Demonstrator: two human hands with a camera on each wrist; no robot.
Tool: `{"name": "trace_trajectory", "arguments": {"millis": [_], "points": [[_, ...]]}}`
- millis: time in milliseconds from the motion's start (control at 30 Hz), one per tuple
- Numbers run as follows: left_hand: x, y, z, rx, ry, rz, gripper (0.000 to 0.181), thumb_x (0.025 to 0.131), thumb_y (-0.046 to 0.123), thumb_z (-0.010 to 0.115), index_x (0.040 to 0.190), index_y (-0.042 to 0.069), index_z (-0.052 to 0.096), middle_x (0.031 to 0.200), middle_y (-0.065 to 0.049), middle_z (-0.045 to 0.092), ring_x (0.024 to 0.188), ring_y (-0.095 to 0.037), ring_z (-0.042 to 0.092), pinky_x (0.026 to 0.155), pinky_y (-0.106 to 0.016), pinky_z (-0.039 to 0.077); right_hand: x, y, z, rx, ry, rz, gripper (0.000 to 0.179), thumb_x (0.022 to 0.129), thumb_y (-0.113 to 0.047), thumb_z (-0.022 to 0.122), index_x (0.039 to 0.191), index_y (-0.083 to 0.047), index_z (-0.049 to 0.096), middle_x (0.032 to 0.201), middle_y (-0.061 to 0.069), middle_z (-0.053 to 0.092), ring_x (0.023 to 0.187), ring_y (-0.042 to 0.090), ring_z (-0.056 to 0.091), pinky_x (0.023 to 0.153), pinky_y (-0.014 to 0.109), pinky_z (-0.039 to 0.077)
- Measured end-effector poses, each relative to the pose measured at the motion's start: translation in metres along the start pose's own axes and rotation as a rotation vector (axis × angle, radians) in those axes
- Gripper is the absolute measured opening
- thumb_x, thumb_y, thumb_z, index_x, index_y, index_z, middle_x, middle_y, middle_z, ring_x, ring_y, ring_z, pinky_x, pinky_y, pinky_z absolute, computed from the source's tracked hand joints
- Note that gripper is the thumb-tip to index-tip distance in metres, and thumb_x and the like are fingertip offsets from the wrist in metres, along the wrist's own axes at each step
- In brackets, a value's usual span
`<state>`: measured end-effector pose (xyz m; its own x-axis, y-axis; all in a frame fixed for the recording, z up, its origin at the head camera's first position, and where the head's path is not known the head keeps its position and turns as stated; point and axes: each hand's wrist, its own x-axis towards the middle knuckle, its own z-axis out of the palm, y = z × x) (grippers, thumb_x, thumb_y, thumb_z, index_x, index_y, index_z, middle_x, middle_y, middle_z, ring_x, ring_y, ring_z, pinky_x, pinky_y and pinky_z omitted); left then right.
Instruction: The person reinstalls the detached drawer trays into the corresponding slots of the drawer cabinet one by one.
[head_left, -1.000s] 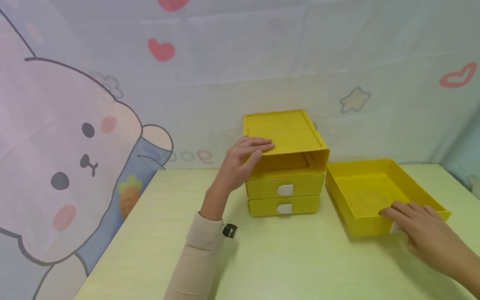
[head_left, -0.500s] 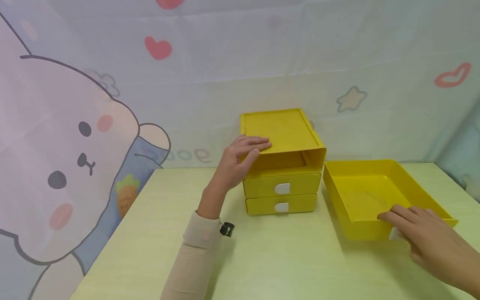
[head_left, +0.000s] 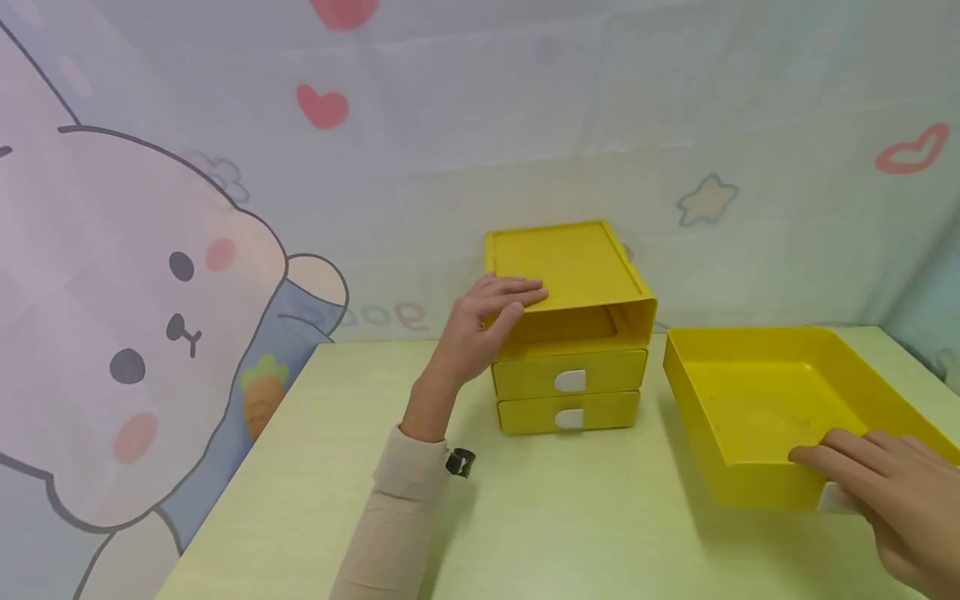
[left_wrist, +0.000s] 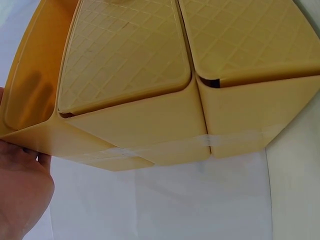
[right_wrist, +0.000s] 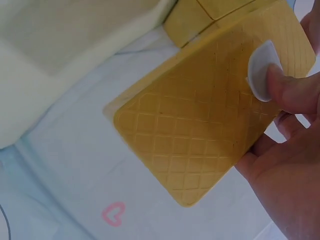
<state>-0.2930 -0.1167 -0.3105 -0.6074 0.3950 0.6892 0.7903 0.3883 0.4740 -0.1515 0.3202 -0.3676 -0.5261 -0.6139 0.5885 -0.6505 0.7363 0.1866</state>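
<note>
A yellow drawer cabinet (head_left: 573, 267) stands on the table, its top slot hollow. Below that slot sit two drawers with white pull tabs, the upper drawer (head_left: 525, 377) and the lower drawer (head_left: 525, 414), both pushed in. My left hand (head_left: 476, 329) rests on the cabinet's top front left corner, fingers straight and thumb by the slot's edge. To the right, my right hand (head_left: 892, 492) grips the front of a loose yellow drawer (head_left: 757, 483). In the right wrist view, the thumb presses the drawer's white tab (right_wrist: 262, 70). Nothing lies in the visible part of its inside.
The pale table (head_left: 570, 517) runs up to a printed cloth (head_left: 450, 125) hanging behind the cabinet. Clear tape (left_wrist: 200, 140) runs across the cabinet's side in the left wrist view. A black band (head_left: 460, 462) shows at the left sleeve.
My right hand has carried the loose drawer to the right and towards me, away from the cabinet. The left hand has stayed on the cabinet's top corner.
</note>
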Motion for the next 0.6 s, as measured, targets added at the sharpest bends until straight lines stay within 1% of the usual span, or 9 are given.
{"name": "trace_trajectory", "arguments": {"millis": [100,133,233,300,333,467,500,600], "points": [[0.0,0.0,0.002,-0.001,-0.001,-0.009,0.035,0.111,0.017,0.05,0.133,0.007,0.075,0.14,-0.009,0.071,0.139,-0.024,0.058,0.133,-0.038,0.017,-0.001,-0.002,-0.005,0.024,0.036,-0.022,0.07,0.111,-0.046,0.008,0.106,-0.016,0.071,0.093,-0.013,0.053,0.074,0.001,0.031,0.058,0.024,0.028],[-0.001,0.0,0.002,-0.001,0.0,-0.014,0.035,0.111,0.017,0.05,0.133,0.007,0.075,0.14,-0.008,0.071,0.139,-0.024,0.058,0.133,-0.038,0.017,0.0,-0.003,-0.006,0.037,0.06,-0.034,0.068,0.112,-0.046,0.011,0.106,-0.015,0.071,0.092,-0.012,0.054,0.074,0.001,0.031,0.058,0.023,0.027],[-0.001,0.0,0.002,-0.001,-0.002,-0.013,0.035,0.111,0.017,0.05,0.134,0.007,0.075,0.14,-0.008,0.07,0.139,-0.024,0.058,0.133,-0.038,0.017,0.002,-0.011,-0.01,0.082,0.124,-0.046,0.066,0.113,-0.048,0.019,0.103,-0.011,0.072,0.09,-0.009,0.058,0.072,0.001,0.033,0.057,0.021,0.026],[0.0,0.001,0.001,0.0,-0.003,-0.007,0.035,0.111,0.017,0.05,0.134,0.007,0.075,0.14,-0.009,0.071,0.139,-0.024,0.058,0.133,-0.039,0.017,0.005,-0.016,-0.013,0.126,0.192,-0.089,0.063,0.114,-0.046,0.024,0.101,-0.007,0.072,0.087,-0.005,0.06,0.071,0.0,0.033,0.056,0.018,0.025],[0.0,0.001,0.001,0.0,-0.003,-0.005,0.035,0.111,0.016,0.05,0.134,0.006,0.075,0.14,-0.009,0.07,0.139,-0.024,0.057,0.133,-0.039,0.016,0.006,-0.018,-0.014,0.146,0.213,-0.116,0.063,0.115,-0.046,0.026,0.1,-0.006,0.072,0.087,-0.004,0.062,0.07,0.0,0.034,0.056,0.017,0.025],[0.0,0.001,0.001,-0.001,-0.001,-0.005,0.035,0.111,0.016,0.05,0.133,0.006,0.075,0.14,-0.009,0.071,0.139,-0.024,0.057,0.133,-0.038,0.016,0.012,-0.029,-0.018,0.198,0.245,-0.212,0.058,0.117,-0.04,0.031,0.096,-0.005,0.073,0.085,-0.004,0.064,0.067,0.0,0.036,0.053,0.012,0.026],[0.0,0.001,0.001,-0.004,0.0,-0.007,0.035,0.111,0.017,0.05,0.133,0.007,0.075,0.14,-0.008,0.071,0.139,-0.024,0.057,0.133,-0.038,0.016,0.013,-0.032,-0.019,0.21,0.239,-0.228,0.058,0.118,-0.037,0.031,0.096,-0.006,0.074,0.085,-0.005,0.064,0.067,0.0,0.037,0.053,0.011,0.026],[-0.001,0.001,0.002,-0.008,-0.001,-0.01,0.035,0.111,0.017,0.05,0.133,0.007,0.075,0.14,-0.008,0.071,0.139,-0.023,0.057,0.133,-0.038,0.016,0.015,-0.045,-0.021,0.223,0.228,-0.236,0.054,0.117,-0.032,0.032,0.096,-0.01,0.077,0.085,-0.01,0.064,0.068,0.0,0.038,0.056,0.008,0.025]]}}
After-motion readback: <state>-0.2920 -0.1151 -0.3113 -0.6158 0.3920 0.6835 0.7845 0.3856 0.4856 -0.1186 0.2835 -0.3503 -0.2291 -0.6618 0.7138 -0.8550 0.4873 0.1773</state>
